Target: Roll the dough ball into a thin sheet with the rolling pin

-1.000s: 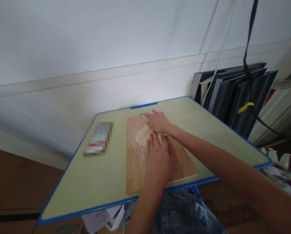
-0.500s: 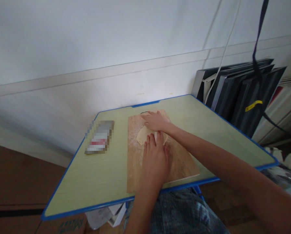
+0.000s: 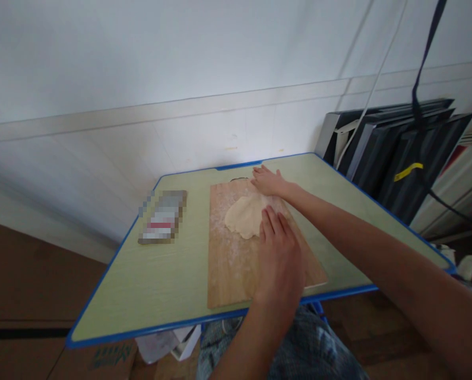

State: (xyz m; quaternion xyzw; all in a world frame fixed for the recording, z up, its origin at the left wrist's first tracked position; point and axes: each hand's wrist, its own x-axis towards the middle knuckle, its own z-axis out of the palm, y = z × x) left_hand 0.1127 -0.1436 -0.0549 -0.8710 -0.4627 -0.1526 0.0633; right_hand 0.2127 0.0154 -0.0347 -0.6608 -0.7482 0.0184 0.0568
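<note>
A flat, uneven sheet of pale dough (image 3: 244,216) lies on a floured wooden board (image 3: 230,279). My left hand (image 3: 280,248) is at the dough's right edge, its fingers stretched forward and the fingertips by the dough. Beyond it, my right hand (image 3: 270,180) rests over the far right part of the board, palm down with fingers extended. Whether anything lies under the palms is hidden. The left part of the dough is uncovered, and white flour is smeared around it.
The board is on a pale green table (image 3: 160,285) with a blue rim. A blurred flat item (image 3: 164,216) lies to the left. Dark flat panels (image 3: 394,153) lean on the wall at right, with a black strap (image 3: 418,95) hanging before them. A cardboard box (image 3: 113,359) is below left.
Both hands have moved right across the dough, uncovering most of it. My right hand has shifted to the board's far right side. The view has shifted slightly.
</note>
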